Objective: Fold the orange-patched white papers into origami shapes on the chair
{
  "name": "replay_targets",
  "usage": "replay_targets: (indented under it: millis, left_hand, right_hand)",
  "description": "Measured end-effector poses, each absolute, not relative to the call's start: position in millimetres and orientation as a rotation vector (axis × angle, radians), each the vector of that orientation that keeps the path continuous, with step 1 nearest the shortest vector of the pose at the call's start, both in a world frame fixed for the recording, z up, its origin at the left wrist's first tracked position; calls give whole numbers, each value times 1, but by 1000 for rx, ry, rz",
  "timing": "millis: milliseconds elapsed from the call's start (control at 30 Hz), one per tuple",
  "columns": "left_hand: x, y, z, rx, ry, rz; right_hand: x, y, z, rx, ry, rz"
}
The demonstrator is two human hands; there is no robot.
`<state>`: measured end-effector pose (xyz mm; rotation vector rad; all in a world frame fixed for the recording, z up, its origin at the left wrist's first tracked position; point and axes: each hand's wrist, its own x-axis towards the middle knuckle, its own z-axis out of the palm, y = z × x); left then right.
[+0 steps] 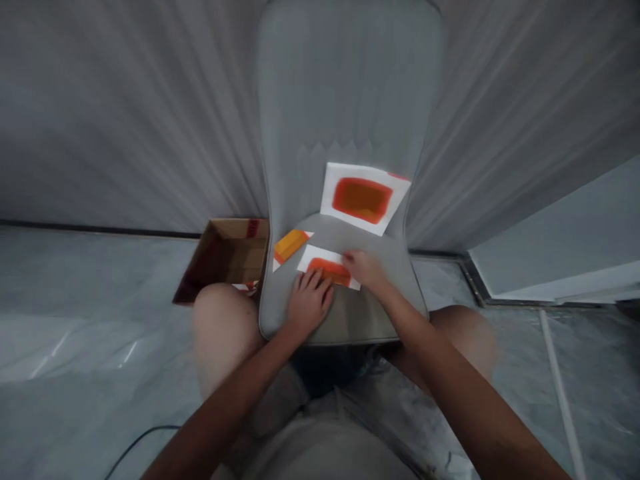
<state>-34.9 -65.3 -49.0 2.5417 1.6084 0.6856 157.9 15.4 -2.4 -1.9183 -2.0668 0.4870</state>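
A small white sheet with an orange-red patch (pixel 327 268) lies on the seat of a grey chair (pixel 350 100) in front of me. My left hand (pixel 309 301) rests flat on its near left part, fingers stretched out. My right hand (pixel 366 268) presses on its right end with the fingers curled down. A larger white sheet with an orange rectangle (pixel 363 198) leans against the chair back. A folded white and yellow-orange piece (pixel 290 245) lies at the seat's left edge.
An open cardboard box (pixel 227 260) stands on the floor left of the chair. My bare knees (pixel 220 327) flank the seat. A grey curtain (pixel 125 113) hangs behind, a pale panel (pixel 560 247) stands at right, and a dark cable (pixel 135 443) runs along the floor.
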Motion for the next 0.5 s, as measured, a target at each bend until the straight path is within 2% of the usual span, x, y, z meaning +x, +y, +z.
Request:
replay_targets:
  millis: [233, 500]
  left_hand:
    - [-44, -69, -55, 2516, 1464, 816]
    - [-42, -63, -56, 2448, 1456, 850]
  right_hand:
    - [139, -44, -12, -1951, -1813, 239]
    - [147, -78, -15, -1905, -1872, 142]
